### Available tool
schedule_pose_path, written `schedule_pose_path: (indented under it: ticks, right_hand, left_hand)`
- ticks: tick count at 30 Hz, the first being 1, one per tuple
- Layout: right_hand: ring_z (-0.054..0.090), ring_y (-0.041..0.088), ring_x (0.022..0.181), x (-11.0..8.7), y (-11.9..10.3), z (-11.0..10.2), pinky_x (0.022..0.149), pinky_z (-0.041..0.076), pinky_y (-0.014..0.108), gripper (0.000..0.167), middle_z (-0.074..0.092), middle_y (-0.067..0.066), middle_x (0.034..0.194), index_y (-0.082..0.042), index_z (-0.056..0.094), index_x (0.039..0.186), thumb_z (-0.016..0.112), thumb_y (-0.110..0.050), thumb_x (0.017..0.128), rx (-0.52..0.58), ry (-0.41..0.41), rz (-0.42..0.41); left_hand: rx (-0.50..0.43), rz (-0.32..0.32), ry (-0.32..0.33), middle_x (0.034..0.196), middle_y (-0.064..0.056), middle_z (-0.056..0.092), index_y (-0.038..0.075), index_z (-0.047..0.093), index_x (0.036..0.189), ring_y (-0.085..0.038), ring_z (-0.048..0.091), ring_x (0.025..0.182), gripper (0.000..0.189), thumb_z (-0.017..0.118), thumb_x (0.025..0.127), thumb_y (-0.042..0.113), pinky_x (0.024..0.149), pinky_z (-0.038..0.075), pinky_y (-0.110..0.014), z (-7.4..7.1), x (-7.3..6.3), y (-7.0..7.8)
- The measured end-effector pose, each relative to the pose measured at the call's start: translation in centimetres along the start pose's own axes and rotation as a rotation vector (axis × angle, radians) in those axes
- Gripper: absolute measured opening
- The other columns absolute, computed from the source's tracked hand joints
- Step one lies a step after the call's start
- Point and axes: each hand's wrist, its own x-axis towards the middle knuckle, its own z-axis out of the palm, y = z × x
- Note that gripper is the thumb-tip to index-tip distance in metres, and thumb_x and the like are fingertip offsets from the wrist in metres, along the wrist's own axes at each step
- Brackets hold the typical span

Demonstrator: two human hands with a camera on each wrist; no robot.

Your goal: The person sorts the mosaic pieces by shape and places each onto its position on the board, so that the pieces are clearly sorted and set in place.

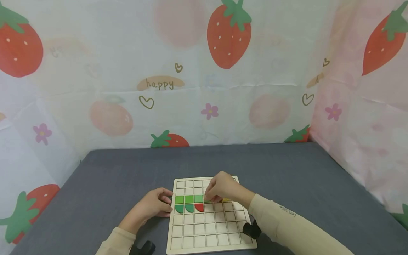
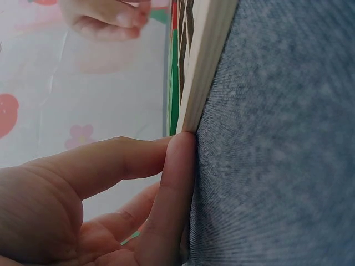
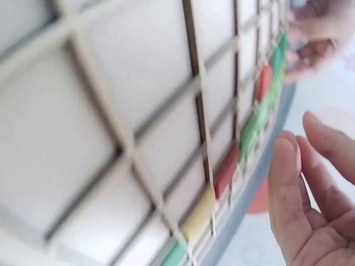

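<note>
A pale wooden grid board (image 1: 210,230) lies on the dark grey cloth. Light green square tiles (image 1: 189,199) fill several cells of one row. Below them sit two dark green rounded pieces (image 1: 179,208) and a red rounded piece (image 1: 199,207). My left hand (image 1: 156,203) rests at the board's left edge, fingertips (image 2: 180,147) touching its side. Over that same row hovers my right hand (image 1: 222,186), its thumb and finger close together and no piece visible between them. A red piece (image 3: 226,172) and a yellow piece (image 3: 198,216) lie further along the row, partly hidden by this hand.
Dark grey cloth (image 1: 127,170) covers the table around the board. A strawberry-print curtain (image 1: 197,124) stands behind, with more curtain at both sides. Black wrist mounts show below the left sleeve and near the right sleeve (image 1: 277,216), the latter over the board's right edge.
</note>
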Motion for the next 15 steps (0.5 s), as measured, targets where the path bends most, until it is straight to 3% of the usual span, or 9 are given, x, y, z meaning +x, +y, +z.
schedule_pose_path:
  ticks: [5,15]
  right_hand:
    - [0.069,0.018,0.067,-1.2,0.7,-2.5,0.067,0.063,0.034,0.007,0.073,0.008,0.077,-0.003,0.077,0.083,0.082,-0.006,0.078,0.010,0.036,0.029]
    - [0.069,0.018,0.065,-3.6,3.4,-5.9,0.069,0.063,0.035,0.008,0.073,0.004,0.072,-0.002,0.077,0.084,0.081,-0.006,0.078,-0.025,0.093,0.085]
  left_hand:
    - [0.005,0.002,-0.003,0.095,-0.014,0.054,-0.011,0.051,0.131,-0.019,0.061,0.074,0.055,0.070,0.080,-0.010,0.067,0.062,-0.035,0.1,-0.1,0.1]
    - [0.009,-0.011,0.032,0.095,-0.015,0.055,-0.010,0.053,0.130,-0.019,0.062,0.073,0.054,0.070,0.079,-0.011,0.066,0.062,-0.034,0.2,-0.3,0.5]
